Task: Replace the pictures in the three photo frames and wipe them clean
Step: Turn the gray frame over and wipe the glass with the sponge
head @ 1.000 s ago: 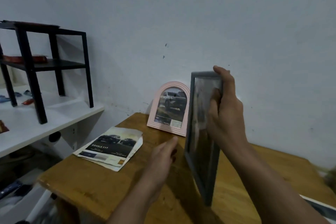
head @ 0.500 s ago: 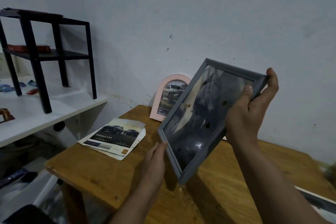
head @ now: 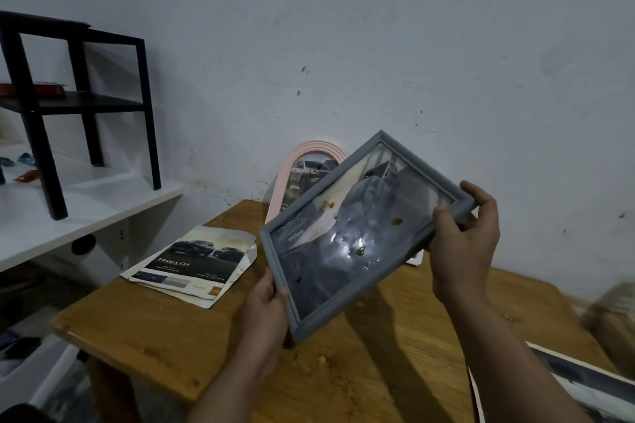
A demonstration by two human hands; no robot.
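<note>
Grey frame [head: 364, 233]: held in the air between both hands, above the wooden table [head: 165, 330], glass side up toward the camera, tilted, far corner high.
Glass: smeared, a few small brown spots on it; dark picture behind it, detail unclear.
Left hand [head: 266, 311]: grips the frame's near-left edge close to the bottom corner, thumb on the front rim, fingers curled behind it.
Right hand [head: 464, 240]: clamped on the frame's right corner, thumb on the front rim, fingers wrapped over the edge to the back.
Pink arched frame [head: 302, 172]: beyond the hands, standing on the table and leaning on the wall, car picture inside, partly hidden by the grey frame.
Car prints [head: 196, 261]: small stack lying flat on the table, left of the left hand, top sheet reads "DOUBLE CAB".
Loose print [head: 580, 385]: right of the right forearm, at the table's near-right edge, cut off by the view.
White shelf [head: 86, 213]: far left of the left hand, a black rack [head: 82, 106] standing on it.
</note>
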